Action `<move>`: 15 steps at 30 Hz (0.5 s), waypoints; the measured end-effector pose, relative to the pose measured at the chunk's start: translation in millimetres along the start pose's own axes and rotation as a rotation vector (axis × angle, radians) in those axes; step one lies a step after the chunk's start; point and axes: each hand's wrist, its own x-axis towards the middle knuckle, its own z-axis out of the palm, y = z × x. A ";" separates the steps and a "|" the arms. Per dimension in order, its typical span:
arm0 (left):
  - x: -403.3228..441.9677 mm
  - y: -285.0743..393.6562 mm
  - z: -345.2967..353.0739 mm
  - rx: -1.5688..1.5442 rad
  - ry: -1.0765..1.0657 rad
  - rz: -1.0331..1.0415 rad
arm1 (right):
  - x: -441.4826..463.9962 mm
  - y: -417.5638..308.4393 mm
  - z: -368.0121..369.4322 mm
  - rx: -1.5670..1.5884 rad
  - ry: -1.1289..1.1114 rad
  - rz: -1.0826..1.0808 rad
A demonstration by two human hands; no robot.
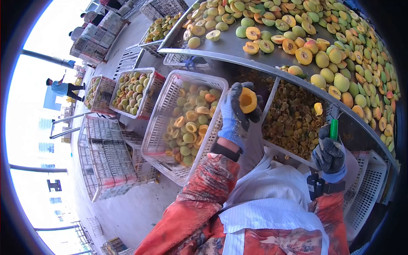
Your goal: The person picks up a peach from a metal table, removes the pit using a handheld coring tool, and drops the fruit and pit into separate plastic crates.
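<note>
My left hand [240, 114], in a blue and dark grey glove, grips a hollowed peach half [247, 100], its orange cut face turned up. It is above the right rim of a white crate [149, 142] filled with whole and halved peaches [187, 123]. My right hand [329, 153], gloved alike, is closed around a green-handled tool [334, 129] whose metal tip points up. Near that tip is a small yellow-orange piece [318, 109]; whether it touches the tool I cannot tell. Below and between the hands, a bin holds brown pits and scraps [293, 119].
A metal table [231, 46] heaped with cut and whole peaches [327, 63] curves ahead, its raised edge near my hands. More peach crates [132, 92] and stacked crates [108, 153] stand left. A white crate [367, 191] is at my right. A person [63, 88] walks far left.
</note>
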 end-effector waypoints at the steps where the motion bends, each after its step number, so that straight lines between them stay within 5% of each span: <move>1: -7.5 22.9 -27.3 0.094 0.154 0.095 | -1.3 0.9 -4.0 -0.104 0.095 0.020; 4: -24.3 55.4 -150.3 0.557 0.405 0.342 | -0.6 21.6 -25.2 -0.148 0.193 0.158; 6: -64.3 63.4 -190.9 1.640 0.723 0.148 | 3.0 31.4 -10.8 -0.264 0.216 0.219; 8: -87.3 27.8 -239.2 1.454 0.659 -0.105 | 6.0 43.5 -15.1 -0.415 0.363 0.264; 10: -98.1 -20.9 -228.6 1.679 0.451 -0.333 | 11.2 55.0 -18.6 -0.421 0.381 0.260; 13: -74.8 -61.9 -232.0 1.766 0.563 -0.335 | 14.7 59.8 -21.1 -0.492 0.441 0.330; 15: -51.1 -53.3 -239.5 1.708 0.447 -0.442 | 16.2 60.8 -17.3 -0.393 0.480 0.325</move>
